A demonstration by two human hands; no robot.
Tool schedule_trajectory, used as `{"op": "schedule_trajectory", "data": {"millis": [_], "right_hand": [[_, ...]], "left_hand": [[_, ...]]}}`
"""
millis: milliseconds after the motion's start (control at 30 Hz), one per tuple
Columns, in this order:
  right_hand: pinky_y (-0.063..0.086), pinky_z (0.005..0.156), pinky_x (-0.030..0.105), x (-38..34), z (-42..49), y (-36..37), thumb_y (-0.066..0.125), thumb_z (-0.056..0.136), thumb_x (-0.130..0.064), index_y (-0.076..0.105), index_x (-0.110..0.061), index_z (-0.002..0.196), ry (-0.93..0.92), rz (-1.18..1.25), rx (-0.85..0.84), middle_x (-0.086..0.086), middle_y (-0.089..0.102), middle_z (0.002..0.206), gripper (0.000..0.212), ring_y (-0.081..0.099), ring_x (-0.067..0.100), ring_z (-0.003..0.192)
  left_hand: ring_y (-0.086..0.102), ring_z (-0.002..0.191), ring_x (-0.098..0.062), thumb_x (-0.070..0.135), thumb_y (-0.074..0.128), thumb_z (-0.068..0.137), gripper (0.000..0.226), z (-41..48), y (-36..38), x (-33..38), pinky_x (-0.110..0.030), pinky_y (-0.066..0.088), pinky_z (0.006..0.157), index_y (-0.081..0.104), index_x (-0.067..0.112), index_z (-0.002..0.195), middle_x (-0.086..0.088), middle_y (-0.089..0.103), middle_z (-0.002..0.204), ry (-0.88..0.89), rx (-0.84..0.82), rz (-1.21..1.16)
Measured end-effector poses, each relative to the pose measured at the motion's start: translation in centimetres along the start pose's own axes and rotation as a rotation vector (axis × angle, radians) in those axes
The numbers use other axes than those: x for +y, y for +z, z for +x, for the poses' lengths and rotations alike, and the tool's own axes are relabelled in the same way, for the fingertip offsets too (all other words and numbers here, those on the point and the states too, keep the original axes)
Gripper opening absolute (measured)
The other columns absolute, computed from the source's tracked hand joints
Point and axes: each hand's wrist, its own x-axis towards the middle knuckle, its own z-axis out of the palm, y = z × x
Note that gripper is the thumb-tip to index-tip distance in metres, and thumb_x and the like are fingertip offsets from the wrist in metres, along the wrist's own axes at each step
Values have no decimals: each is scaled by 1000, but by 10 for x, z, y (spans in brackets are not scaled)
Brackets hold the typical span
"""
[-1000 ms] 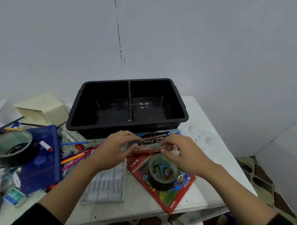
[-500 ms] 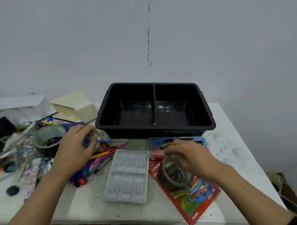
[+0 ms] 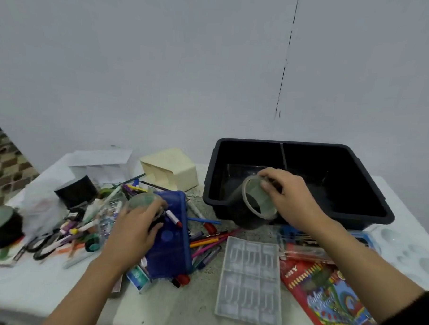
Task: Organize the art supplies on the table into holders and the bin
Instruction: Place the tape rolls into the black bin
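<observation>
Right hand: the right hand (image 3: 293, 200) pinches the upper rim of a dark tape roll (image 3: 247, 214), fingertips hooked into its core.
Where the roll is: tilted in the air at the near left edge of the black bin (image 3: 332, 145), its open core facing the camera. It is partly over the left compartment and not yet set down.
Left hand: the left hand (image 3: 134, 232) curls round a second roll (image 3: 143, 201) above the blue case (image 3: 172, 249). This part is blurred, so how firmly it holds is unclear.
Handling: a thick roll like this is probably fairly heavy for its size, stiff and not fragile. Its outer wrap looks smooth and may slip.
Where to hold: through the core and over the rim, as now, seems safest.
Clutter: loose pens (image 3: 205, 240) lie just beside the case.
</observation>
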Motion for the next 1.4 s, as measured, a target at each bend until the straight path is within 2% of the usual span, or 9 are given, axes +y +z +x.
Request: {"op": "schedule_trajectory", "data": {"millis": [167,400,567,767,900,1033,1167,1267,1400], "right_hand": [[49,74,30,-6,16,10,59,100,-17,66,-22,102,50,74,120,-8,65,92,9,60,6,85],[49,74,30,6,26,5,58,100,-15,62,-22,98,135,112,267,-1,64,93,8,60,13,88],[39,72,27,26,39,-1,57,100,-16,64,-16,106,115,-80,297,-1,59,95,9,56,16,84],[43,75,39,54,50,8,54,102,-19,65,-15,114,42,-390,200,1,63,101,16,60,24,92],[22,77,36,61,56,26,51,100,-16,65,-23,116,39,-610,43,-3,61,105,23,58,23,93],[28,86,43,59,59,32,54,91,-9,65,-26,118,99,-750,-185,-2,62,107,34,59,24,96],[32,102,53,58,65,36,53,88,-9,66,-18,99,175,-821,-335,1,64,91,19,58,27,89],[31,103,57,57,65,36,51,90,-12,65,-18,101,197,-793,-329,2,65,90,19,56,29,94],[34,94,52,44,54,36,49,98,-26,65,-22,108,63,-667,-91,-2,66,100,19,56,25,104]], "left_hand": [[61,83,-15,18,68,90,29,13,-28,1,-29,40,66,54,31,111,13,66,98,105,79,-99],[52,87,-11,20,64,95,22,67,-61,50,-33,43,74,58,23,115,9,66,104,375,192,-169],[60,87,-14,25,68,92,33,110,-22,89,-36,44,79,47,28,117,12,67,98,501,154,-213],[60,97,-24,35,62,95,34,129,34,94,-33,43,89,51,24,125,3,70,110,378,2,-108],[59,99,-24,33,54,99,29,133,40,94,-34,43,90,61,24,126,1,69,112,372,-86,-66],[62,84,-23,31,41,103,29,134,40,100,-35,46,76,67,26,115,-1,70,94,354,-238,-6],[59,64,-22,29,38,101,32,137,46,99,-43,54,66,67,17,95,-5,67,78,270,-337,-14],[61,68,-23,28,39,103,29,136,43,100,-42,53,69,66,17,102,-6,69,82,275,-343,-53],[61,90,-14,26,51,101,24,121,30,94,-35,51,79,67,23,118,3,68,102,258,-198,-239]]}}
